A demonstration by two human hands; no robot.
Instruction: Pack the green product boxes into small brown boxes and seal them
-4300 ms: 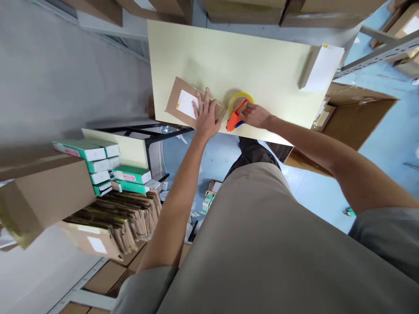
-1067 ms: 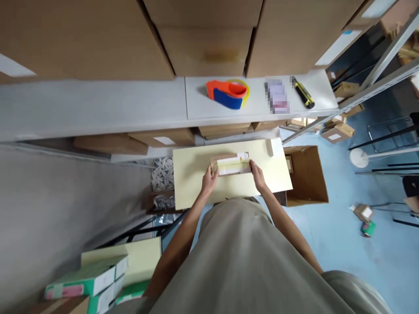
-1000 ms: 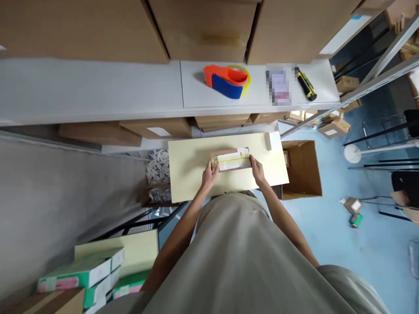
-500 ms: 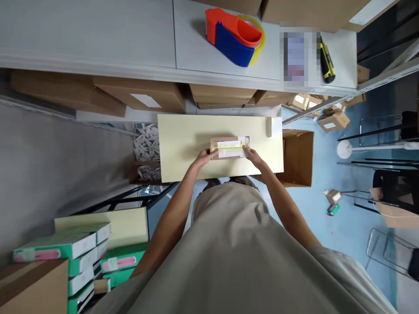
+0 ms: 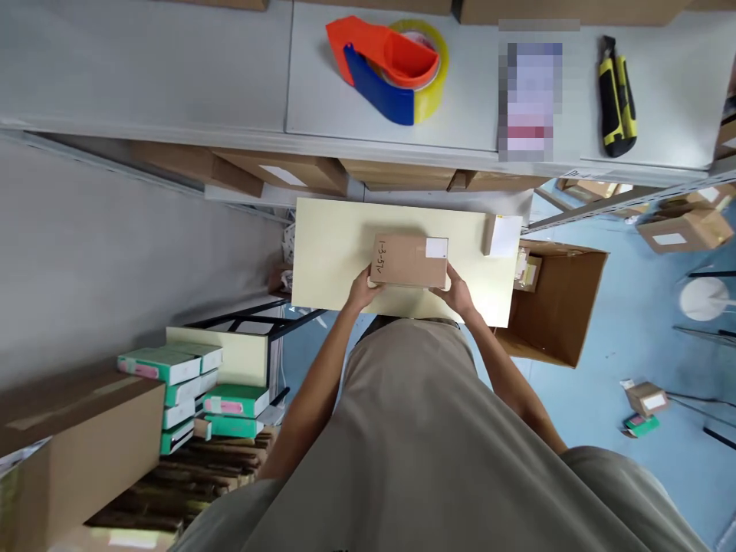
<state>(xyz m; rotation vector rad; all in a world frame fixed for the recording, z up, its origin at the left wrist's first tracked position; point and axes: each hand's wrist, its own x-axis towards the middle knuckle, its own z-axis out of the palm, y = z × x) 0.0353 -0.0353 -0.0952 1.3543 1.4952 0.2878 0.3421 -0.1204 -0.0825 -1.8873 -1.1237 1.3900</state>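
A small brown cardboard box [image 5: 409,260] with handwriting and a small white sticker is held over the pale yellow table [image 5: 333,245]. My left hand [image 5: 362,291] grips its left near corner and my right hand [image 5: 457,291] grips its right near corner, fingers curled on the edges. The box's plain side faces up. A small white-faced box [image 5: 502,234] lies at the table's right edge.
On the grey shelf [image 5: 172,77] above lie an orange and blue tape dispenser [image 5: 388,65] and a yellow and black utility knife [image 5: 615,96]. An open carton [image 5: 560,307] stands right of the table. Green and white boxes [image 5: 189,383] are stacked at left.
The tape dispenser left my right hand and now lies on the shelf. The box has been turned over: the taped, labelled side no longer shows and a plain side with handwriting faces up.
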